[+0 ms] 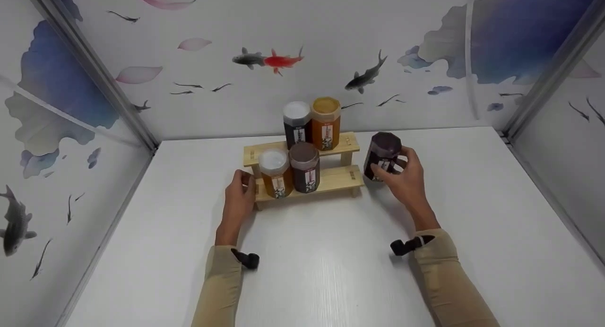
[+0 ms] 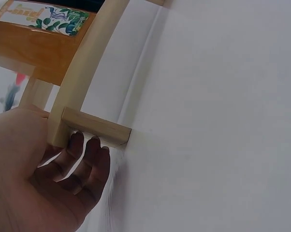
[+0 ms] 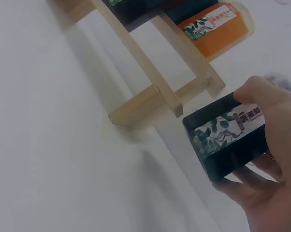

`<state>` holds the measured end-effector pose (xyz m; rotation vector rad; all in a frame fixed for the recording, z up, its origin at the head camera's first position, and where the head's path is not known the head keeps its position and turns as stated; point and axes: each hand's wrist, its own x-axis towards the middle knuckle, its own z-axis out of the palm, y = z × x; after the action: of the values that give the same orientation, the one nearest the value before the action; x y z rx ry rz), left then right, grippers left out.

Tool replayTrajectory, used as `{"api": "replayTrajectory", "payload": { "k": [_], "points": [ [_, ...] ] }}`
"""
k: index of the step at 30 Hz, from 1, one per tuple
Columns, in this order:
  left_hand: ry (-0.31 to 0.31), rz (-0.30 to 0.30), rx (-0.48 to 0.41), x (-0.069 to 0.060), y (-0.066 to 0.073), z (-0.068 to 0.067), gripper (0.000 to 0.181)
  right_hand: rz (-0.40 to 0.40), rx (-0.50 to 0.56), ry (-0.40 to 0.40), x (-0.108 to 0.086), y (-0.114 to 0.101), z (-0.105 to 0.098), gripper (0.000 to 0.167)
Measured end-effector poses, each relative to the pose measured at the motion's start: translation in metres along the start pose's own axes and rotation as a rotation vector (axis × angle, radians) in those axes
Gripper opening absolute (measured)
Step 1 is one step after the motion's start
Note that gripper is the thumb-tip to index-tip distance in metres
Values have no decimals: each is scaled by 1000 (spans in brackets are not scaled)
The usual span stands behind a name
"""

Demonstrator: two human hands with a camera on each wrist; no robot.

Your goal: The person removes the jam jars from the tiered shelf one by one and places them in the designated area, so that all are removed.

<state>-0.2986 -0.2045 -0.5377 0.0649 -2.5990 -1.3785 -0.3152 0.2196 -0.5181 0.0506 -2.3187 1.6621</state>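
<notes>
A dark octagonal jar (image 1: 384, 147) with a purple-brown lid is gripped by my right hand (image 1: 410, 183), thumb on one side and fingers on the other. It is just right of a two-step wooden rack (image 1: 336, 176), apart from it and slightly tilted. My left hand (image 1: 240, 197) holds the rack's left end, its curled fingers at the end leg (image 2: 97, 126); the thumb is mostly hidden. On the lower step stand a white-lidded amber jar (image 1: 276, 176) and a brown-lidded dark jar (image 1: 305, 168). The upper step bears a white-lidded dark jar (image 1: 296, 121) and a yellow-lidded orange jar (image 1: 326, 124).
The rack stands on a white table (image 1: 312, 265), towards the back wall (image 1: 212, 114). Side walls with metal corner posts (image 1: 94, 67) enclose the table left and right. Black wrist cameras are strapped to both sleeves.
</notes>
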Motion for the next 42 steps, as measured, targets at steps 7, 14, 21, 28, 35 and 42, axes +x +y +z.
{"api": "replayTrajectory", "payload": {
  "k": [7,14,21,28,35,42],
  "points": [
    [9,-12,4,1,-1,0,20,56,-210,-113,3,4,4,81],
    [-5,-47,8,2,3,1,23,63,-260,-118,20,2,14,76],
    [-24,-68,8,1,3,1,24,65,-275,-98,40,10,20,79],
    [-14,-60,1,1,2,2,22,71,-272,-117,35,15,24,106],
    [-1,-29,12,-1,1,2,21,-116,-200,97,13,-10,31,92],
    [2,-36,-1,0,2,2,23,-366,-101,114,-10,-56,61,48]
  ]
}}
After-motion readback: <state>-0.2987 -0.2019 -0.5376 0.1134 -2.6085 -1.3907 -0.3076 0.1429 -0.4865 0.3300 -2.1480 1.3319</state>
